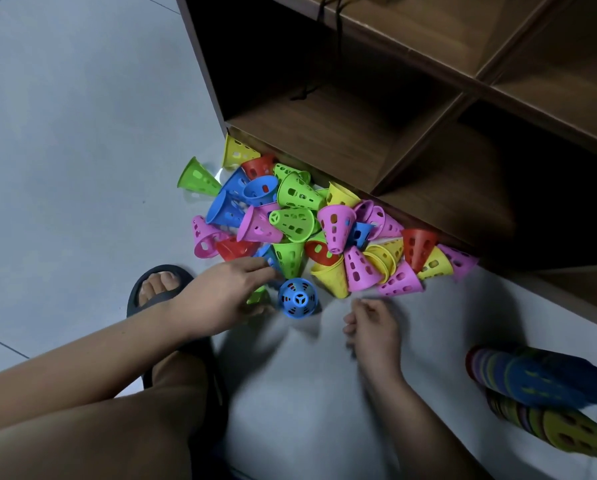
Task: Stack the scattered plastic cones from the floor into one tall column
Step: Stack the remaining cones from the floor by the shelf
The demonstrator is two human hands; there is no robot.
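Brown wood-grain shelving (pixel 359 133) fills the 1 to 3 o'clock part of the view. The loose pile of cones (pixel 300 220) lies on the pale tiled floor (pixel 82 133) against the shelving's lower edge, near the centre. Counted by colour as far as the heap allows, there are at least seven pink, six green, five blue, four red and five yellow. Some of the yellow ones are nested, so that tally is unsure.

At the pile's 6 o'clock edge one more blue cone (pixel 297 298) stands apart on its wide end, tip up, with red showing through its holes. The left hand (pixel 228 292) reaches in from 8 o'clock, fingers stretched straight to the pile's edge and thumb spread. A green cone (pixel 258 295) shows under it between thumb and fingers; whether the hand touches it cannot be told. The right hand (pixel 373 327), blurred, hangs at 4 o'clock of the standing blue cone, fingers loosely curled with nothing in them.

At 4 o'clock in the view two nested stacks (pixel 532 379) lie tilted on the floor, one with blue outermost, the other yellow. A black sandal (pixel 153 298) on a foot sits at 8 o'clock.
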